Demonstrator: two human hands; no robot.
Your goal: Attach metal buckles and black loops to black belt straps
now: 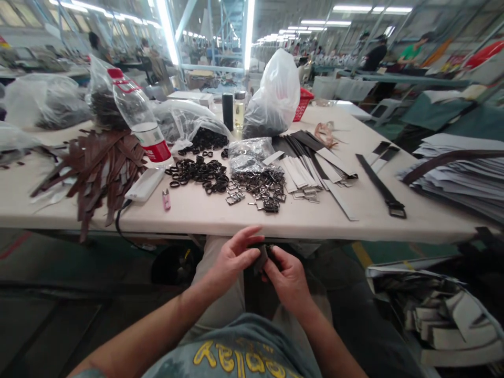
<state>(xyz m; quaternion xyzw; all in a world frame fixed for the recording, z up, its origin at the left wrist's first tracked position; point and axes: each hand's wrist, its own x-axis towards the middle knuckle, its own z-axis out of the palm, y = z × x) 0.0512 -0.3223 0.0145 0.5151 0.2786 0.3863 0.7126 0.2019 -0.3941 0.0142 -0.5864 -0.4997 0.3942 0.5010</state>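
Just below the table edge, in my lap, my two hands meet at a short dark strap (260,258). My right hand (287,275) is closed, with its thumb and fingers pinching the strap. My left hand (236,255) grips it loosely from the other side, thumb against the strap and upper fingers stretched out. The strap's far end is hidden by my fingers. On the table in front lie a pile of metal buckles (270,191), a heap of black loops (202,173) and a fan of black-and-white straps (305,168). A finished-looking strap with a buckle (380,186) lies to the right.
Brown strips (106,168), a plastic bottle (147,134), a white power bank (145,185) with a cable and pink thread snips (166,200) occupy the left. Plastic bags (275,94) stand behind. A stack of sheets (460,168) and an open bag of strips (444,315) are at right.
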